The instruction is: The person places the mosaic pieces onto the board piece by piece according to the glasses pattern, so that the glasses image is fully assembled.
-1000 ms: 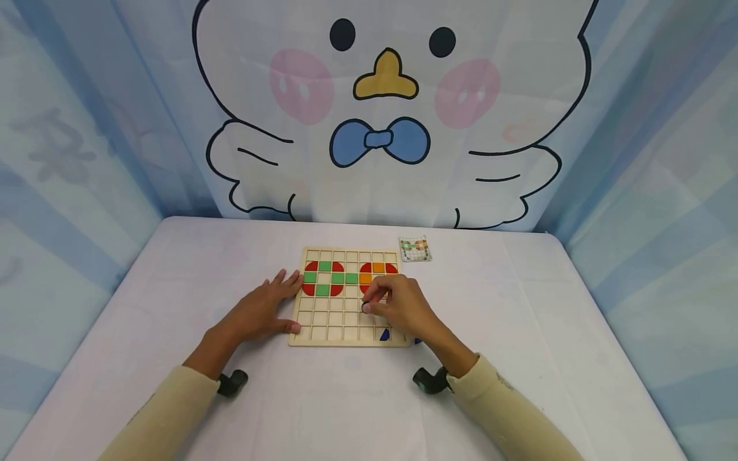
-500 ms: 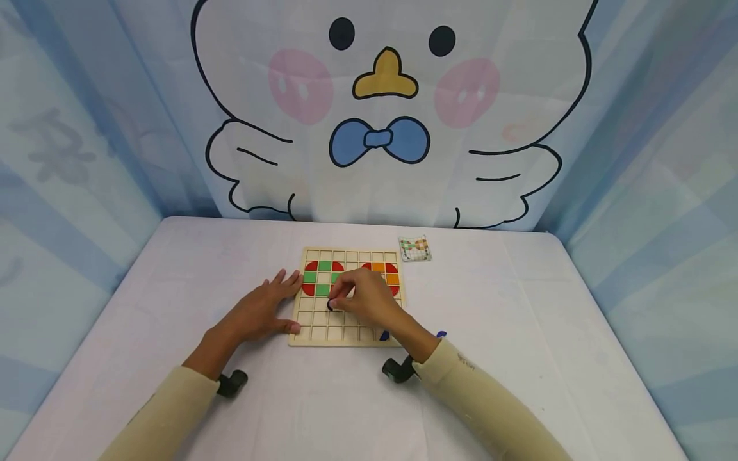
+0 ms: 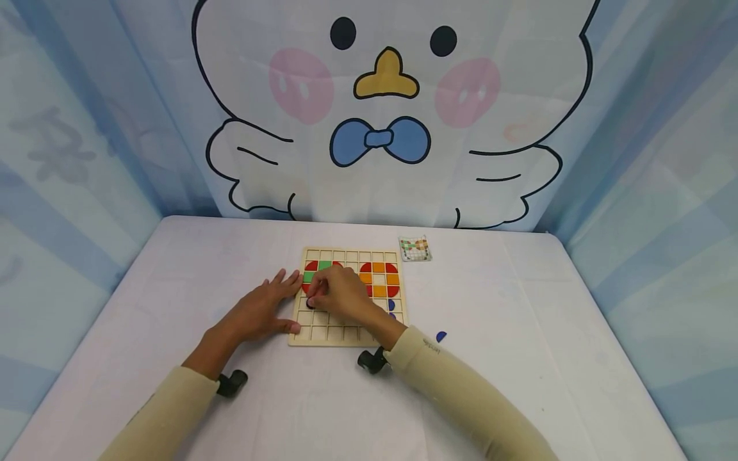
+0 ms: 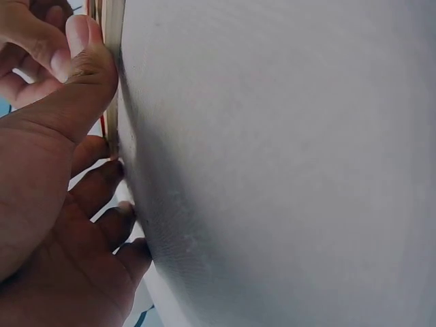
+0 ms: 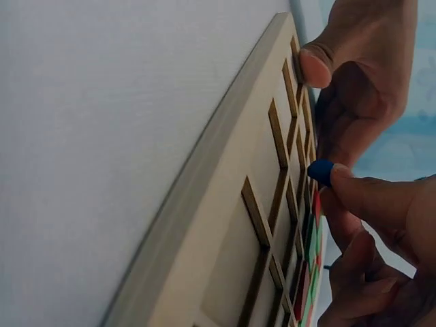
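Observation:
A wooden grid board (image 3: 353, 339) lies on the table, with red, green and orange tiles in its upper rows. My right hand (image 3: 340, 291) pinches a small blue rounded tile (image 5: 320, 172) between thumb and finger, over a cell near the board's left edge. In the head view that tile is mostly covered and looks dark. My left hand (image 3: 262, 310) rests against the board's left side, fingers spread, thumb at the lower corner. The left wrist view shows its thumb (image 4: 92, 65) on the board's edge. Two blue tiles (image 3: 391, 305) show at the board's right side, one partly hidden by my right arm.
One more blue tile (image 3: 441, 336) lies on the white tablecloth (image 3: 519, 307), right of the board. Behind the board's upper right corner is a small pattern card (image 3: 415, 248). A curtain with a cartoon bird (image 3: 380, 186) hangs at the table's back edge.
My right hand has moved left across the board, carrying the blue tile from the right half to the left edge. The left hand stays where it was.

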